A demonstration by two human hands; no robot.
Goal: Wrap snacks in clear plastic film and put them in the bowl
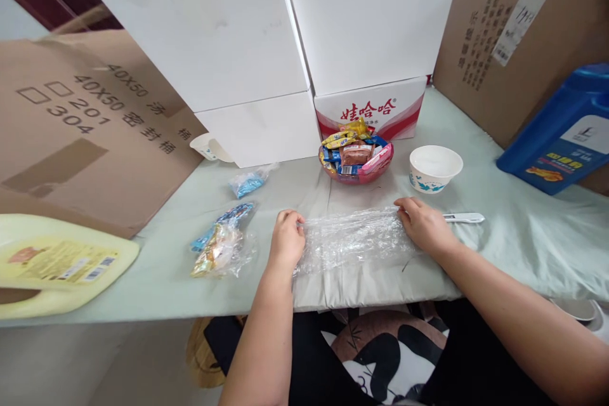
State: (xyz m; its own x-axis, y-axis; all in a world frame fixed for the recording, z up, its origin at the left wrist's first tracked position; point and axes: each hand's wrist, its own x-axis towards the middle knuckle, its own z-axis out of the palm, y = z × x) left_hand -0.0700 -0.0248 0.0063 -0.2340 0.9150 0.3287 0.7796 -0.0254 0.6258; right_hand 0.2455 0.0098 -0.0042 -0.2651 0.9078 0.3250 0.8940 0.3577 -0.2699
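A crinkled clear plastic bag (pixel 354 240) lies flat on the pale green tablecloth (pixel 514 241) near the front edge. My left hand (pixel 286 238) pinches its left end with curled fingers. My right hand (pixel 423 223) grips its right end, fingers closed on the film. Just beyond the bag stands a pink bowl (pixel 356 168) heaped with wrapped snacks.
A white paper bowl (pixel 434 168) sits right of the snack bowl, a white pen-like tool (pixel 464 217) beside my right hand. Two filled snack bags (pixel 223 241) (pixel 248 183) lie at left. White boxes (pixel 266 57), brown cartons, a yellow jug (pixel 52 263) and a blue jug (pixel 561 130) ring the table.
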